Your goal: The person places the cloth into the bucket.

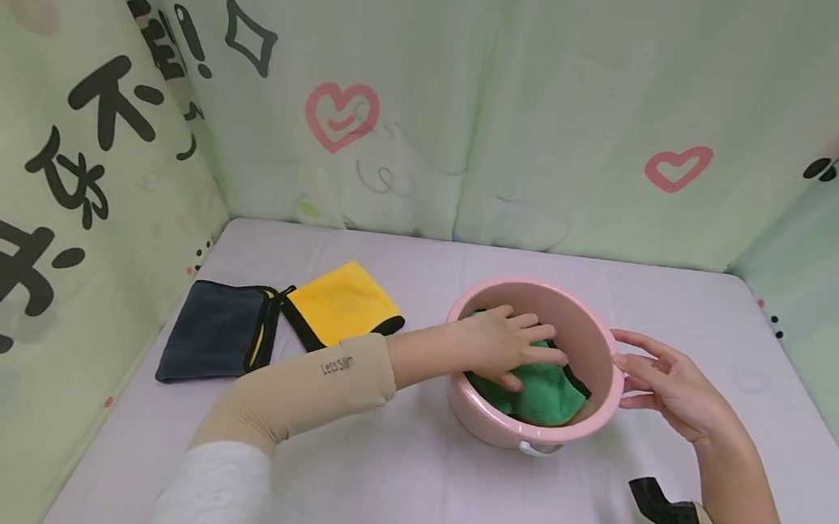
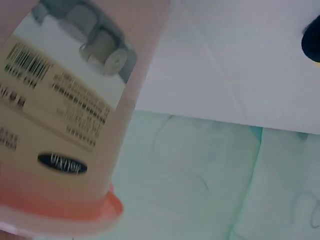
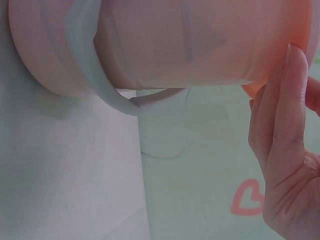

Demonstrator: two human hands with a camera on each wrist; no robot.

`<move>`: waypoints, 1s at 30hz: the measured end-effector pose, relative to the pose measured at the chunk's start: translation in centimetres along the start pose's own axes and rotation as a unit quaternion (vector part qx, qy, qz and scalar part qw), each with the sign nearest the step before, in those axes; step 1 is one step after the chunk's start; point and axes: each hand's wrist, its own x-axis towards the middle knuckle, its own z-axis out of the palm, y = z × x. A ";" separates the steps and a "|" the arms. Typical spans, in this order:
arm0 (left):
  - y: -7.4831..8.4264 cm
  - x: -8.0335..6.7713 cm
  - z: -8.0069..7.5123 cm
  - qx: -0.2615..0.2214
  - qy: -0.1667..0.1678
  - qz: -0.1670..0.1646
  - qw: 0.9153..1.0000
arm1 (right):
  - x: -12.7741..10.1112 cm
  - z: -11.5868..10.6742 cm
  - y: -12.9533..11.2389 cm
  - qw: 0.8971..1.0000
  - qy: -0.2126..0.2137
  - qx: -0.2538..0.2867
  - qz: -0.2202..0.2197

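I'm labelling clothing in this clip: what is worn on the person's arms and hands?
Both hands, left hand and right hand, are bare. The left forearm wears a beige sleeve with small dark lettering over a white sleeve. A black strap sits at the right forearm's beige cuff.

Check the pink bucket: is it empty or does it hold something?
Not empty. The pink bucket holds a green cloth, and the left hand presses down on it inside.
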 end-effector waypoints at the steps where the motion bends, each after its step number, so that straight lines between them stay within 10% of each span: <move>1: -0.3 -0.4 -0.2 -0.009 0.018 -0.002 1.000 | 0.0 0.0 0.0 1.000 0.000 -0.001 0.000; 10: -3.3 -5.5 -0.2 -0.064 0.178 -0.082 0.978 | 0.0 0.0 0.2 1.000 -0.007 0.017 -0.004; 18: -4.7 -9.5 4.5 -0.068 0.331 -0.181 0.924 | 0.1 0.0 0.2 1.000 -0.006 0.018 -0.002; 22: -5.1 -11.2 7.4 -0.078 0.312 -0.249 0.914 | 0.1 0.0 0.2 1.000 -0.009 0.020 -0.006; 30: -5.6 -14.1 12.6 -0.152 0.132 -0.366 0.909 | 0.1 -0.1 0.2 1.000 -0.011 0.019 -0.007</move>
